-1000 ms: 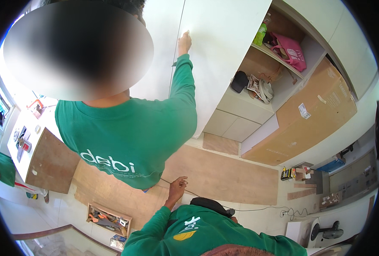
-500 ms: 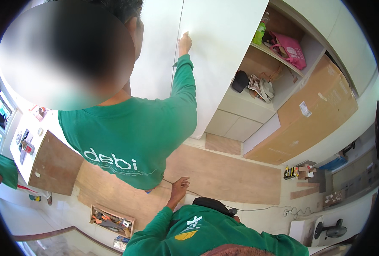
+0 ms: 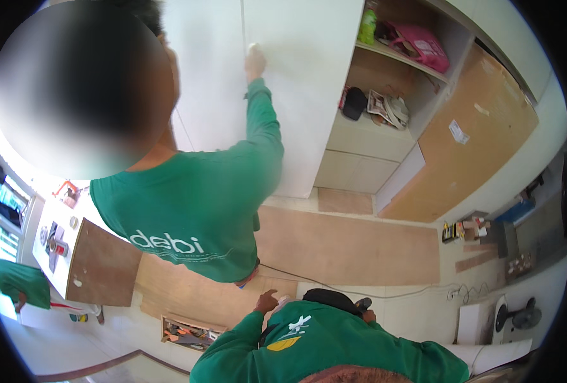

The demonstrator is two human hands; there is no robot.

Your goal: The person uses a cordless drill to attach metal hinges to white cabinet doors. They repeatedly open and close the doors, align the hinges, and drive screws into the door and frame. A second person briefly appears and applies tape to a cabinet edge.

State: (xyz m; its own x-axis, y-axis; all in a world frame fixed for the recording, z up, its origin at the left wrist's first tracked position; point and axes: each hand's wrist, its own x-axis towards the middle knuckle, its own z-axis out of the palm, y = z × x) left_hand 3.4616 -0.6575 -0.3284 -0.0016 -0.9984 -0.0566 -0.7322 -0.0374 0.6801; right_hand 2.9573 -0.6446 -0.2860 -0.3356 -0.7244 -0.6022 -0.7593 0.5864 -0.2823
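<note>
My left hand (image 3: 266,301) is held out in front of my green shirt (image 3: 321,338), its fingers apart and nothing visibly held. My right hand (image 3: 369,316) shows only in part beside my body, next to a small dark object (image 3: 363,304); its fingers are hidden. A black rounded item (image 3: 330,300) lies against my front, between the hands. Ahead, a co-worker in a green shirt (image 3: 200,191) stands with their back to me. That person's hand (image 3: 254,64) presses a small pale thing against a tall white panel (image 3: 302,108), near its vertical seam.
An open cabinet (image 3: 366,137) holds a pink bag and other items; a large brown board (image 3: 462,140) leans beside it. A cord (image 3: 353,292) crosses the floor. A wooden toolbox (image 3: 187,333), a worktable (image 3: 104,262), a black fan (image 3: 519,316) and another person (image 3: 22,281) stand around.
The view has shifted. My left hand has drawn down closer to my body. The co-worker's hand remains up at the panel, and more of my right hand shows.
</note>
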